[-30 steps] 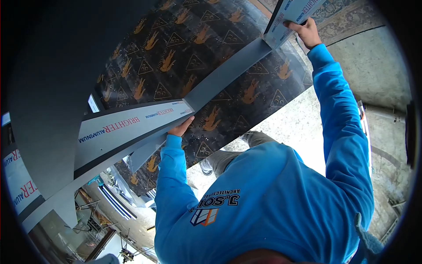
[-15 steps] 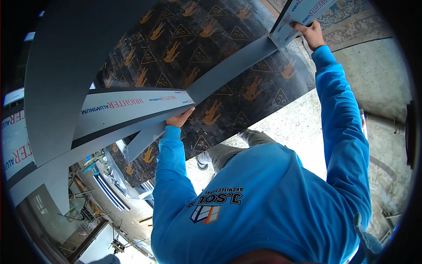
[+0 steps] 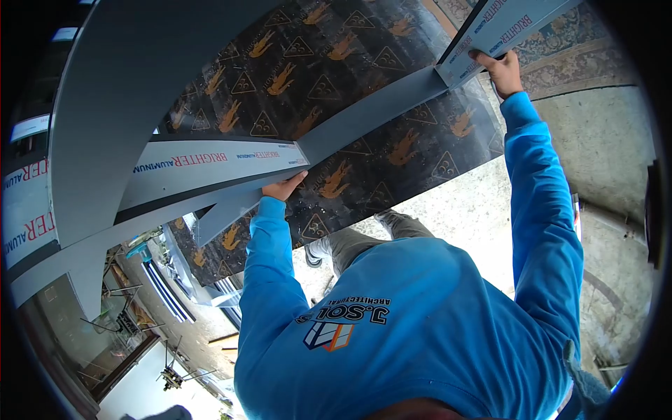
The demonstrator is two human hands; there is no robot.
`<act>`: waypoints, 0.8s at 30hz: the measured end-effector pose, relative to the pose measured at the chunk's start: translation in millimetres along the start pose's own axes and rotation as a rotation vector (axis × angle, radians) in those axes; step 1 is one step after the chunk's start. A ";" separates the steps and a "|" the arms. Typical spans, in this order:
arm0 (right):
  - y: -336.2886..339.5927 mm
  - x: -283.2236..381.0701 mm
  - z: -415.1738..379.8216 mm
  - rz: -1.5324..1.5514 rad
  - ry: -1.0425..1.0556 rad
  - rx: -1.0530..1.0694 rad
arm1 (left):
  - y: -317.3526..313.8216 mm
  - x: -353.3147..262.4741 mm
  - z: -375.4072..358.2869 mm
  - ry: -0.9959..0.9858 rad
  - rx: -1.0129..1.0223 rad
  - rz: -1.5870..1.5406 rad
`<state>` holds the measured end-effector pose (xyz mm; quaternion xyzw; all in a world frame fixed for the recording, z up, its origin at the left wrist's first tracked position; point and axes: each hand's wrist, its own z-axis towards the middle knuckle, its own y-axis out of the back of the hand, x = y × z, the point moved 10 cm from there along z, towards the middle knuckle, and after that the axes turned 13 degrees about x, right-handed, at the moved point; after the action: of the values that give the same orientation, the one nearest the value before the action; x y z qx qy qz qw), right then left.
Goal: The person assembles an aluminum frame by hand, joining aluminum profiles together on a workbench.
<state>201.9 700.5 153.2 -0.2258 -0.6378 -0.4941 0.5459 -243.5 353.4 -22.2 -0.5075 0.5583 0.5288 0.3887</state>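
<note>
A large grey aluminium frame [image 3: 378, 112] lies across the dark printed board, its bars partly covered in white film lettered "BRIGHTER ALUMINUM". My left hand [image 3: 285, 187] is closed around the lower edge of the left film-covered bar [image 3: 203, 162], close to its corner with the grey crosspiece; the fingertips under it are hidden. At the upper right, my right hand [image 3: 502, 73] grips the edge of the other film-covered bar [image 3: 514, 28], thumb flat on the film and the remaining fingers mostly out of sight behind it.
Beneath the frame is a black board [image 3: 413, 157] printed with orange figures and triangles. A wide grey panel [image 3: 119, 91] rises at the left. Dark-and-white strips [image 3: 166, 290] lie on the floor lower left. A patterned rug [image 3: 567, 63] lies at the upper right.
The right-hand bar and my right hand appear slightly farther right and lower in view. The left end of the frame sits a little higher. Both hands keep their hold.
</note>
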 end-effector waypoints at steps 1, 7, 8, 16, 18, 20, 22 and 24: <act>-2.1 3.6 -3.3 0.000 0.018 0.000 | 0.1 4.1 -3.7 0.017 0.009 0.023; -2.2 5.5 -0.2 0.063 0.036 -0.012 | -1.5 -0.7 -1.7 -0.057 0.012 -0.038; -3.4 2.6 -1.1 0.038 0.017 0.002 | -2.4 -0.2 -4.3 -0.051 0.007 -0.041; -10.2 -11.1 -6.5 0.134 -0.016 -0.044 | -0.4 9.9 2.3 0.006 0.045 0.132; -9.3 -18.1 -6.7 0.147 -0.059 -0.053 | -1.1 6.7 4.7 0.005 0.045 0.178; -8.3 -20.3 -4.3 0.149 -0.041 -0.040 | -6.1 1.8 8.5 -0.035 0.103 0.118; -4.5 -26.3 -0.4 0.135 -0.044 -0.054 | 3.1 -16.1 8.2 -0.086 0.039 0.258; -2.8 -21.1 -1.9 0.035 -0.076 -0.065 | 6.8 -30.0 3.0 -0.131 0.033 0.421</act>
<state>206.9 703.0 132.6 -0.2728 -0.6377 -0.4961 0.5223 -244.9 360.5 7.9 -0.3379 0.6340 0.6211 0.3133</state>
